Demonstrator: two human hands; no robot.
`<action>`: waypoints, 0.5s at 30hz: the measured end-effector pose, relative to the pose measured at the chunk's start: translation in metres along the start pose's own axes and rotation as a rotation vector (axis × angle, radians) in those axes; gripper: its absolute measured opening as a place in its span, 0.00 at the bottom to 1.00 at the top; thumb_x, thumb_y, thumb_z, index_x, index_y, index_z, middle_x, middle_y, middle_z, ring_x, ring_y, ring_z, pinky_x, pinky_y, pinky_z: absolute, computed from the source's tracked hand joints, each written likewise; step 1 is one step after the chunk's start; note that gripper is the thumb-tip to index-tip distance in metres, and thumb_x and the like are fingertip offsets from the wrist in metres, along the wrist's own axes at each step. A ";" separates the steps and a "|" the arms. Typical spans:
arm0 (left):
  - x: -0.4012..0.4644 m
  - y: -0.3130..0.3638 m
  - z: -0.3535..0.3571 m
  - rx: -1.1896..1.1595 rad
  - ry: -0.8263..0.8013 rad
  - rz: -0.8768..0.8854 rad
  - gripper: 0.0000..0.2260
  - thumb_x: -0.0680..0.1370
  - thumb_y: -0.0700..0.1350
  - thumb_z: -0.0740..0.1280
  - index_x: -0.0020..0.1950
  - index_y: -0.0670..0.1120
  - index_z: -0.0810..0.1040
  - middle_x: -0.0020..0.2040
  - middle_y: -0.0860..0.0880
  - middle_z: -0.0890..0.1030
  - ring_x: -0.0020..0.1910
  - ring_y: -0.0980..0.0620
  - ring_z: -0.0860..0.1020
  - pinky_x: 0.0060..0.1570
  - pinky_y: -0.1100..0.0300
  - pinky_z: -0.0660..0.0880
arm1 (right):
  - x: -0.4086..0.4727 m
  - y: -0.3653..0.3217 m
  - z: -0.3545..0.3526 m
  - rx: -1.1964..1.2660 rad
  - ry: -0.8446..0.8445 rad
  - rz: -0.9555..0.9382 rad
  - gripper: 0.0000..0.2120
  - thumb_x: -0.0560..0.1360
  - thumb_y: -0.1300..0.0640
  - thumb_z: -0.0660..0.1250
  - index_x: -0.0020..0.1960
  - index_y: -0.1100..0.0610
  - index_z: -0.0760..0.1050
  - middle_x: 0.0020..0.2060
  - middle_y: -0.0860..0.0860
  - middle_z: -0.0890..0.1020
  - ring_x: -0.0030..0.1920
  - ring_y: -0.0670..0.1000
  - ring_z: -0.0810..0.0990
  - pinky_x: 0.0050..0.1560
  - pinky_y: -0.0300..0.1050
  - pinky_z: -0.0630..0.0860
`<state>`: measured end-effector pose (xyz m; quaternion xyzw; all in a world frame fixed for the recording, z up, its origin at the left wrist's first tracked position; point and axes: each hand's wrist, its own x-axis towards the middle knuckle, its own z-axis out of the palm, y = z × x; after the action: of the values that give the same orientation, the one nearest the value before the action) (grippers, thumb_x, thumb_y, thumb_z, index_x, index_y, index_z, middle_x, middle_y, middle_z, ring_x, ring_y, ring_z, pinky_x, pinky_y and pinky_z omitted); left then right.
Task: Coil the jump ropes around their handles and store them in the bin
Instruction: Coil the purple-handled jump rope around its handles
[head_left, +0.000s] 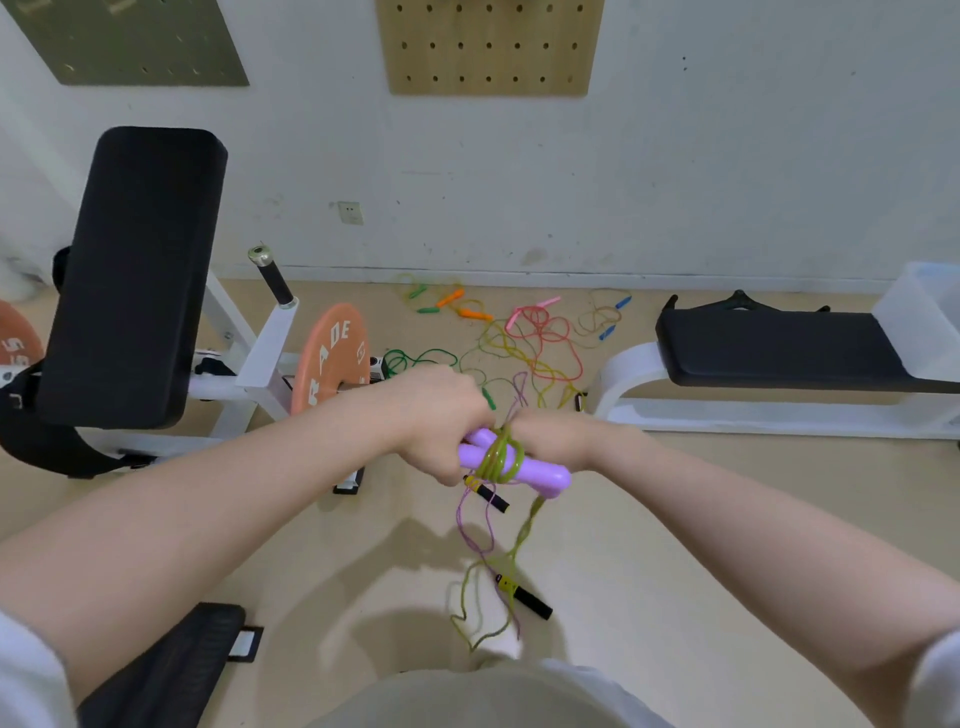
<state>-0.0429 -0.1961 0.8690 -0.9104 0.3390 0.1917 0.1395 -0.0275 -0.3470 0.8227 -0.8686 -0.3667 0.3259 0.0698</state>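
Note:
My left hand (441, 415) grips two purple jump-rope handles (535, 470) held side by side in front of me. An olive-yellow rope (500, 460) is wound around their middle in several turns. My right hand (556, 436) holds the bundle from the right, fingers curled at the wrapped rope. Thin purple and yellow rope loops (488, 561) hang below, with two black-and-yellow handles (522, 595) dangling. More loose jump ropes (519, 338) in green, orange, pink, yellow and blue lie tangled on the floor by the wall. A translucent white bin (919, 322) sits on the bench at right.
A black padded bench (769, 353) on a white frame stands to the right. At left are a black padded seat back (130, 270), an orange weight plate (332, 353) and a white machine frame. A black mat (171, 670) lies at lower left.

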 end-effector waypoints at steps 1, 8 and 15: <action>0.002 0.003 -0.004 0.130 0.002 0.002 0.05 0.67 0.46 0.65 0.41 0.47 0.74 0.30 0.51 0.68 0.32 0.47 0.70 0.29 0.61 0.62 | 0.004 -0.001 -0.005 -0.060 -0.004 0.031 0.15 0.71 0.64 0.61 0.29 0.57 0.59 0.27 0.52 0.65 0.28 0.50 0.63 0.31 0.43 0.60; 0.010 0.024 0.011 0.340 -0.115 0.006 0.03 0.72 0.42 0.61 0.40 0.51 0.71 0.33 0.51 0.65 0.37 0.47 0.72 0.29 0.61 0.61 | 0.006 -0.004 -0.056 -0.457 0.212 0.196 0.05 0.72 0.55 0.63 0.39 0.56 0.71 0.34 0.51 0.71 0.43 0.57 0.75 0.38 0.43 0.70; 0.027 -0.005 0.030 0.121 -0.058 -0.319 0.06 0.72 0.43 0.62 0.35 0.47 0.69 0.31 0.50 0.65 0.37 0.47 0.71 0.28 0.63 0.63 | 0.005 -0.028 -0.042 0.032 0.294 0.206 0.14 0.72 0.59 0.60 0.29 0.58 0.62 0.28 0.53 0.66 0.37 0.58 0.70 0.28 0.40 0.62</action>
<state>-0.0284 -0.1964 0.8313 -0.9367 0.1972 0.1725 0.2323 -0.0156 -0.3186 0.8625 -0.9386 -0.2565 0.2066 0.1030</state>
